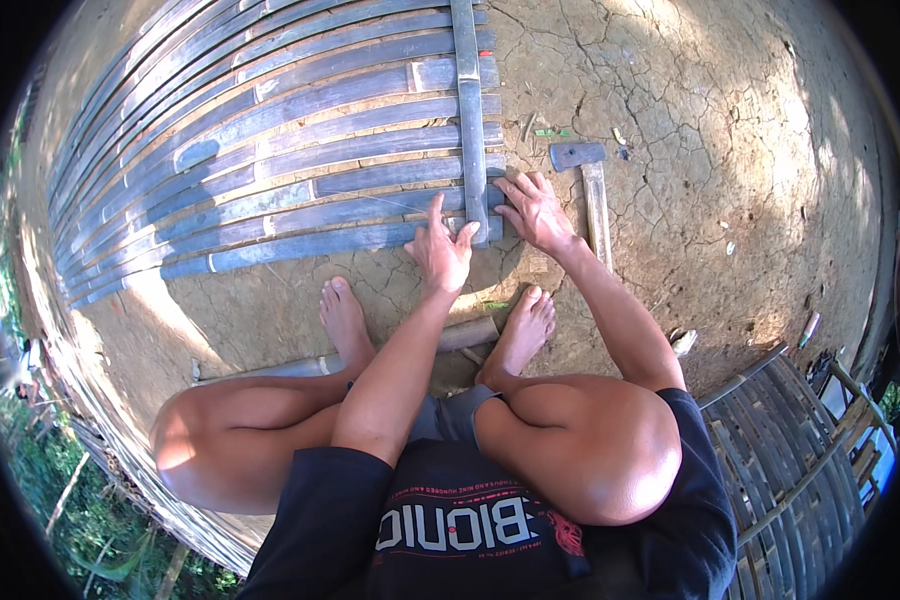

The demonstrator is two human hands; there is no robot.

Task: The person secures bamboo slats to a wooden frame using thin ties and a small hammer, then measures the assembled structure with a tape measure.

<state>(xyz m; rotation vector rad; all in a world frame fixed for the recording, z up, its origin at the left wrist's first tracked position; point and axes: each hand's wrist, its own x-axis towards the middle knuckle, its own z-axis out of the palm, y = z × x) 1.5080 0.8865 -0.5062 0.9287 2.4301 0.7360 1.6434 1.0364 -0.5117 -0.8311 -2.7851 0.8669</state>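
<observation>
Dark bamboo slats (360,160) lie side by side with gaps, forming a panel on the ground. A narrow bamboo crosspiece (473,130) runs over them near their right ends. My left hand (442,252) is over the nearest slats, left of the crosspiece, index finger stretched out and thumb spread toward the crosspiece's near end. A faint thin line, perhaps a cord, runs over the slats toward that index finger; whether I hold it is unclear. Just right of the crosspiece, my right hand (537,213) has its fingers apart, thumb and index finger at the slat ends.
Beside my right hand lies a tool with a dark metal head (577,155) and a wooden handle (597,215). Bamboo pieces (468,334) lie by my bare feet. Another slatted bamboo structure (785,450) stands at lower right. Cracked earth (710,200) stretches to the right.
</observation>
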